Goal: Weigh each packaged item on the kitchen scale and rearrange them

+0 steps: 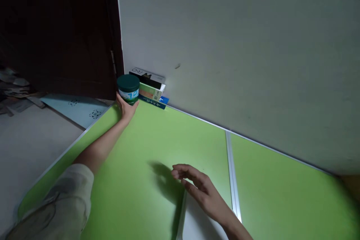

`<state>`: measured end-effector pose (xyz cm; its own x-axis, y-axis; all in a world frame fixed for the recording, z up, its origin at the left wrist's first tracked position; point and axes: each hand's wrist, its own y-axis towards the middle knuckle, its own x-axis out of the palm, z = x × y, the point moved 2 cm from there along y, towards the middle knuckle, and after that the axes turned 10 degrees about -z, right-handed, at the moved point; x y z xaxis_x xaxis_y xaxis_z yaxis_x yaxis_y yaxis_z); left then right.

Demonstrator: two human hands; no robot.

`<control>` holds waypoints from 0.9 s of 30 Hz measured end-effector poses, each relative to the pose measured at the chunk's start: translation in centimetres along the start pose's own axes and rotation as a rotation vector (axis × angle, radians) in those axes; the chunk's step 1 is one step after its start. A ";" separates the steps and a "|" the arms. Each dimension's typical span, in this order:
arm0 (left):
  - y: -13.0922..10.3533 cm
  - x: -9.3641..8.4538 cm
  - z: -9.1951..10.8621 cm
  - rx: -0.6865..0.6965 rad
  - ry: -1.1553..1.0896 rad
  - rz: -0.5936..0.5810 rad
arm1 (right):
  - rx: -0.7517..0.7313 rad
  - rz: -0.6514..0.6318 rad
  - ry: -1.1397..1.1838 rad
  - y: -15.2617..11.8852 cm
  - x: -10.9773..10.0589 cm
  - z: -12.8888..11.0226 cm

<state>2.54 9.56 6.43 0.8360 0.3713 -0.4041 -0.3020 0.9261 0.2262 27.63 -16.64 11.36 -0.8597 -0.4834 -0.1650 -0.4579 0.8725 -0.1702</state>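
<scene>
My left hand (127, 109) reaches to the far left corner of the green tabletop (146, 135), its thumb and fingers round the lower part of a dark green lidded jar (128, 83) with a blue and white label. The jar stands upright beside several small boxes. My right hand (198, 187) hovers nearer to me with fingers loosely curved and apart, nothing between them. Below it lies a white flat object (194, 221), partly hidden by my wrist and cut off by the lower edge of the view.
Thin boxes (149, 92) are stacked against the grey wall (239, 45), with a blue item (164, 99) at their right end. A metal strip (232, 172) crosses the tabletop. A dark door (84, 37) stands at left, with a pale blue patterned panel (78, 108) below it.
</scene>
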 end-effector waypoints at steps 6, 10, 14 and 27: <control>1.9 0.2 -0.4 0.057 -0.041 0.031 | 0.085 0.038 0.009 -2.6 0.9 0.4; 0.4 -1.1 0.7 -0.038 -0.022 -0.023 | 0.108 0.091 0.024 -4.6 1.1 1.0; -5.2 -2.1 3.0 0.006 -0.009 -0.169 | 0.061 0.212 0.033 -6.3 0.8 1.5; -29.3 -0.1 13.0 0.223 -0.254 -1.279 | 0.091 0.401 -0.156 -13.5 0.4 1.0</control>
<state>17.29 -18.49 11.35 0.5424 -0.7960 -0.2689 0.8197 0.5715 -0.0381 33.67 -28.64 12.63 -0.9178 -0.1184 -0.3789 -0.0669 0.9870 -0.1464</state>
